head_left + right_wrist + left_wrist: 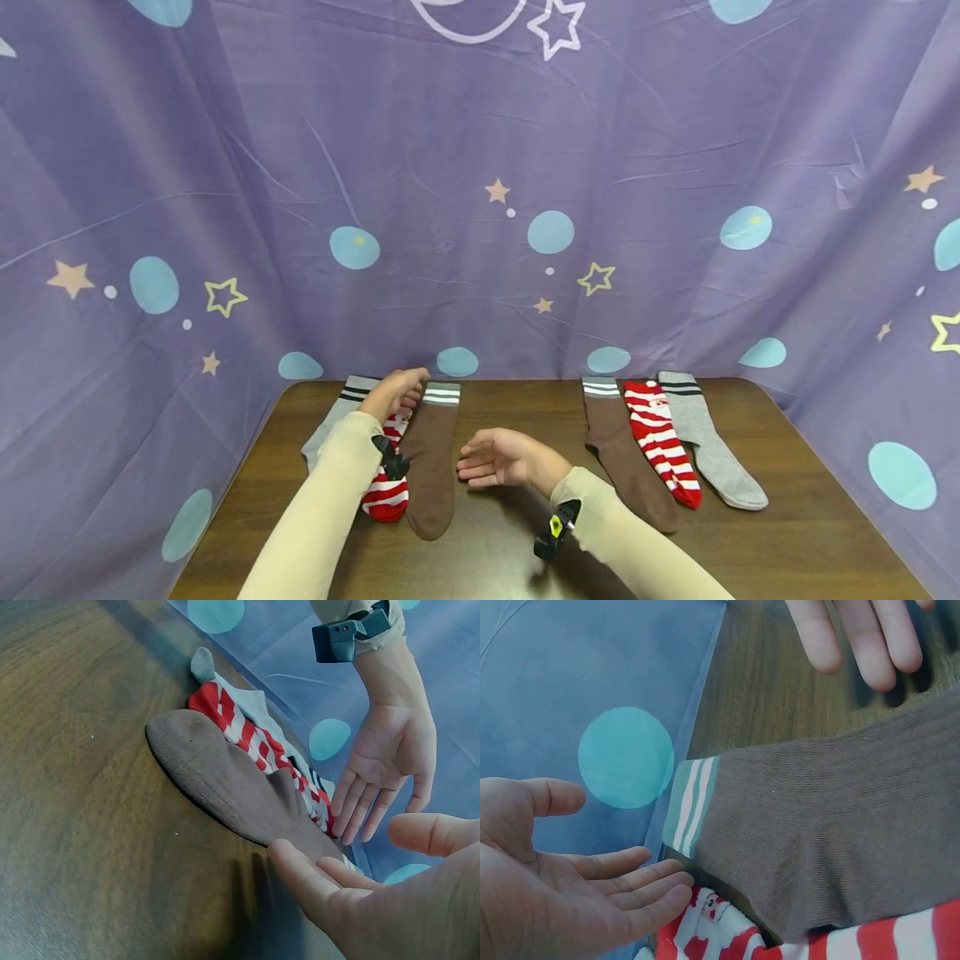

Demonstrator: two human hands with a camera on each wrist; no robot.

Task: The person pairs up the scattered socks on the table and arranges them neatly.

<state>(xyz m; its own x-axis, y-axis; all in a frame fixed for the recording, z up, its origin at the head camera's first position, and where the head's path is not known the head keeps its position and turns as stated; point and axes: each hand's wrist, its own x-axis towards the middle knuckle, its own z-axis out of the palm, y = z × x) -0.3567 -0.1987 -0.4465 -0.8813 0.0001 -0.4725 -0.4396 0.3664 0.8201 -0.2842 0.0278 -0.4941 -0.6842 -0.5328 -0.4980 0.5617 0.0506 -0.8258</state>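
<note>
In the head view my left hand [396,393] hovers over the left group of socks with its fingers extended and nothing held. Below it lie a grey sock [327,423] with black stripes, partly hidden by the arm, and a red-and-white striped sock [386,498]. Beside them is a brown sock [432,458] with a white-striped cuff. My right hand [504,458], also holding nothing, is just right of the brown sock, fingers loosely extended toward it. The left wrist view shows the left fingertips close to the red-striped sock [709,930]; whether they touch it, I cannot tell.
Another brown sock [618,454], a red-and-white striped sock [662,440] and a grey sock [705,446] lie side by side on the right of the wooden table [517,408]. A purple patterned curtain [450,167] hangs behind and around it.
</note>
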